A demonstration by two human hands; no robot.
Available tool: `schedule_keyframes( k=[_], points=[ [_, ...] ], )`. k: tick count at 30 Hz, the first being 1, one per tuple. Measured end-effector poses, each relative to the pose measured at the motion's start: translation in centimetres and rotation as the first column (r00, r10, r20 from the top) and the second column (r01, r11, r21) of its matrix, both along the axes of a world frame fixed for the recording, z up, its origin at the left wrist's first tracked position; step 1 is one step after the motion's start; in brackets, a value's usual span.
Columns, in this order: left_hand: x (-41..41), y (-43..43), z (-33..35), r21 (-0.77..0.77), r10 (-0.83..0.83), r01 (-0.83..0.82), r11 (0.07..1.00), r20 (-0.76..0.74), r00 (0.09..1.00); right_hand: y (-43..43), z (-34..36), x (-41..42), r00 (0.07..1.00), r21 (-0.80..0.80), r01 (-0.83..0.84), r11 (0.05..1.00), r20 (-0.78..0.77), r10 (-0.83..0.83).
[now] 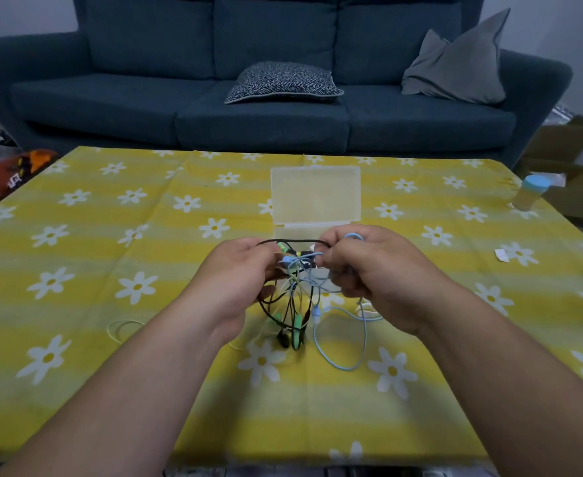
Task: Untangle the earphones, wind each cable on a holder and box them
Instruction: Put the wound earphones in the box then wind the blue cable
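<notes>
A tangle of earphones in black, green, light blue and pale yellow hangs between my hands above the table. My left hand grips the tangle's left side, fingers curled round black and green cables. My right hand pinches the right side, a light blue cable looped over its fingers. The blue cable trails down onto the cloth in a loop. A thin pale cable lies on the cloth to the left. Behind my hands a clear plastic box stands with its lid up; its base is mostly hidden.
The table wears a yellow cloth with white daisies. A small jar with a blue lid stands at the far right edge. A white scrap lies at right. A dark blue sofa with cushions stands beyond the table.
</notes>
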State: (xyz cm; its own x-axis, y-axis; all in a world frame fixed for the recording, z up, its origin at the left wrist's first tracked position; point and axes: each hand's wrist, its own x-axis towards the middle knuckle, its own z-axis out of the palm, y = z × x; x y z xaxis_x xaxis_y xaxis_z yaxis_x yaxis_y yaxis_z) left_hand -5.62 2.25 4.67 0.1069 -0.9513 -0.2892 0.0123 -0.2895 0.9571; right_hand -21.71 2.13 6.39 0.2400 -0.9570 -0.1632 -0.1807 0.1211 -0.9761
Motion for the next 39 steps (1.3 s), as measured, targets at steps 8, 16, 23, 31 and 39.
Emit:
schedule_keyframes(
  k=[8, 16, 23, 31, 39],
  points=[
    [0.3, 0.1, 0.5, 0.048, -0.030, 0.046, 0.998, -0.278, 0.960, -0.6, -0.5, -0.3, 0.977, 0.013, 0.185, 0.983, -0.114, -0.183],
    [0.6, 0.0, 0.1, 0.019, -0.052, 0.054, 0.998, -0.118, 0.992, -0.2, 0.0, -0.5, 0.985, 0.041, 0.056, 0.998, 0.163, -0.062],
    [0.3, 0.3, 0.6, -0.074, -0.149, 0.144, 0.987, -0.062, 0.987, -0.5, -0.2, -0.2, 0.968, 0.033, 0.154, 0.988, 0.194, -0.158],
    [0.1, 0.4, 0.6, -0.054, -0.151, 0.150, 0.987, -0.023, 0.988, -0.5, -0.1, -0.6, 0.908, 0.151, 0.146, 0.978, 0.373, -0.193],
    [0.7, -0.3, 0.6, -0.102, 0.008, -0.034, 0.994, -0.243, 0.970, -0.5, 0.4, -0.9, 0.974, -0.100, 0.225, 0.969, 0.022, -0.223]
  ],
)
